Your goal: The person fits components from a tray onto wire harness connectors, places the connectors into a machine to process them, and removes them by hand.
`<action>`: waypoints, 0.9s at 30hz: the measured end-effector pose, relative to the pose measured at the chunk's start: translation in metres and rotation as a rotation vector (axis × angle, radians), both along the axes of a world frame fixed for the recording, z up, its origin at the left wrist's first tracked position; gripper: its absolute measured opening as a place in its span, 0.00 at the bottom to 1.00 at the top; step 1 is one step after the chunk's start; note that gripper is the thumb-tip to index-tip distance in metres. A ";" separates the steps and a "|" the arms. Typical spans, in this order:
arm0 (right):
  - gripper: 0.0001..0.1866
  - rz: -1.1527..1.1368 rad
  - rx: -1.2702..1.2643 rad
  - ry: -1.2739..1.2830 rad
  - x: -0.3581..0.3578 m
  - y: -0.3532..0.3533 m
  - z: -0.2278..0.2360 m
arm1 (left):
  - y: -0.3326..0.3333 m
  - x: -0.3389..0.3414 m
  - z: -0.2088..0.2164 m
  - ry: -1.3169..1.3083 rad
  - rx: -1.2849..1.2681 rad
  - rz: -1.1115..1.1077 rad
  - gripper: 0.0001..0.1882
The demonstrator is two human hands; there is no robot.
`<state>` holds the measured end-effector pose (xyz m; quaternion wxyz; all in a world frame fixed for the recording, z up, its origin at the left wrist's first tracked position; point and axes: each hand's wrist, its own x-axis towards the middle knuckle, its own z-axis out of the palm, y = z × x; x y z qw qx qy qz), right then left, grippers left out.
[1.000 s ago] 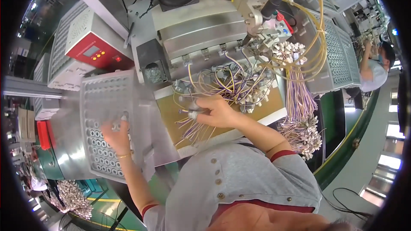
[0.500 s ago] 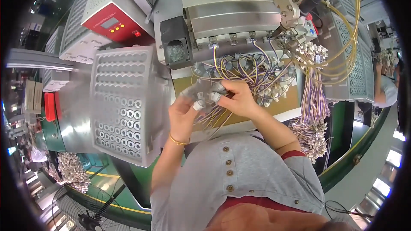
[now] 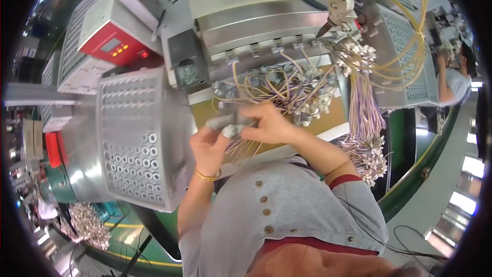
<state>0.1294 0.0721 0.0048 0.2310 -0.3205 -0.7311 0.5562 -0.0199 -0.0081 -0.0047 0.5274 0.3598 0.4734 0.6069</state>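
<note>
While both hands meet over the tan board point(image 3: 334, 118), nr its left part, the L hand point(image 3: 206, 154) and R hand point(image 3: 269, 124) have fingertips close together. A small grey piece point(image 3: 244, 120) shows btwn them, above the board; motion blur, so can't tell if either is clamped on it.

Edges/room: board's front white edge point(image 3: 307, 142) is partly under the R forearm; a bare strip runs along the board's front R. Tangled wires point(image 3: 279, 92) fill its back & middle, so little room there. Ring tray point(image 3: 165, 138) stands just L of the board, tight to work past. Wire bundle point(image 3: 365, 105) hangs off the board's R side; metal machine point(image 3: 251, 28) walls off the back.

Vs 1 s ago: L hand was over the tray, L of the board; now it's over the board w/ the R. Half a sec ago they were already together.
</note>
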 end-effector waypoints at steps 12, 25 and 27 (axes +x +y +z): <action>0.07 -0.184 -0.289 0.083 0.009 0.011 -0.002 | 0.018 0.025 0.006 -0.545 -0.046 -0.087 0.17; 0.02 -0.881 -0.325 0.432 -0.006 0.050 -0.020 | 0.001 0.022 -0.054 1.131 0.321 -0.040 0.13; 0.03 -0.899 -0.365 0.473 -0.012 0.047 -0.013 | 0.003 0.008 -0.052 1.069 0.246 0.005 0.12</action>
